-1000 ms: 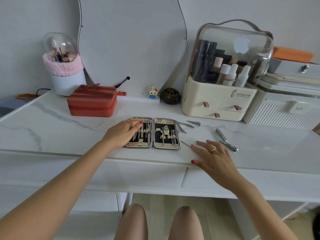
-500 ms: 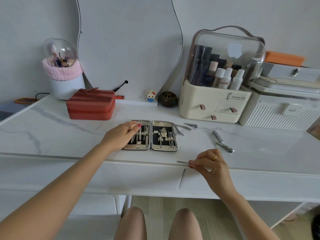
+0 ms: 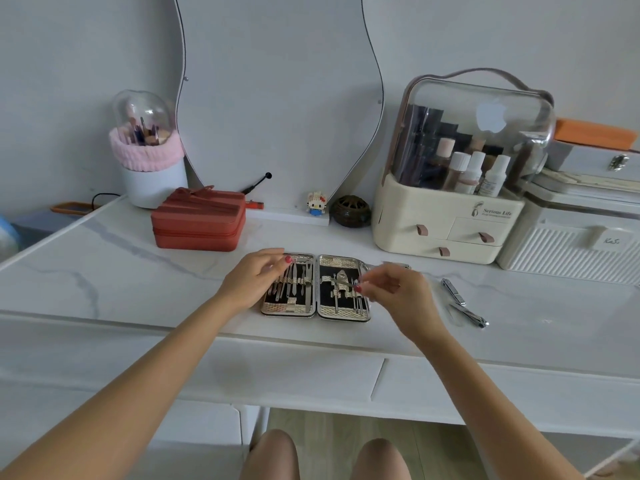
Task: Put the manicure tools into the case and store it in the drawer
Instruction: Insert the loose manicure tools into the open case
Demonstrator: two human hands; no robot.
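Note:
The manicure case lies open flat on the white marble desk, both black-lined halves holding several metal tools. My left hand rests on the left half's edge, fingers spread over it. My right hand hovers over the right half, pinching a thin metal tool that points left above the lining. Two nail clippers lie loose on the desk to the right. Another small tool lies behind my right hand, partly hidden. Closed drawer fronts run under the desk edge.
A red zip box stands behind the case on the left. A cream cosmetics organiser and white ribbed box stand at back right. A brush holder, mirror, small figure and dark bowl line the back.
My right hand picked up the thin tool from the desk's front edge and carried it up and left over the case's right half. My left hand stayed on the left half.

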